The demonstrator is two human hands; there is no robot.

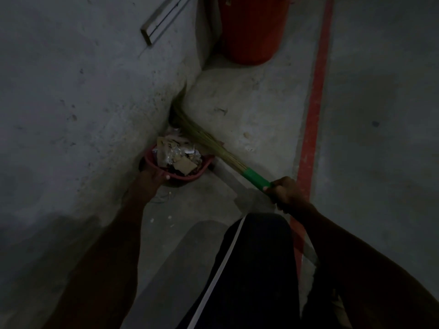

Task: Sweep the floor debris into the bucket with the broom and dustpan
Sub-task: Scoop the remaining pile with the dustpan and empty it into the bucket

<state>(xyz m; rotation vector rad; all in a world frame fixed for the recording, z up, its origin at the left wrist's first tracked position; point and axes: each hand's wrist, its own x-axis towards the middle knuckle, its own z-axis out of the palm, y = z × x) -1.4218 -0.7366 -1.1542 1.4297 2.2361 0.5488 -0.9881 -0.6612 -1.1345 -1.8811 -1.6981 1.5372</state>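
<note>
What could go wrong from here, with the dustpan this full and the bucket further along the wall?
The dustpan is heaped with debris, and the left hand holds only its near rim, so scraps may spill on the carry to the red bucket. The broom bristles, splayed into the wall corner, may flick bits past the pan.

We count one broom [209, 141], its straw bound by one green band, and one red dustpan [202, 170] holding a heap of debris [178, 155] whose scraps lie too jumbled for us to number. We see one red bucket [251, 29], one red stripe [313, 110] on the floor, two hands, the left hand [152, 179] and the right hand [285, 193], and one metal bar [161, 20] on the wall
</note>
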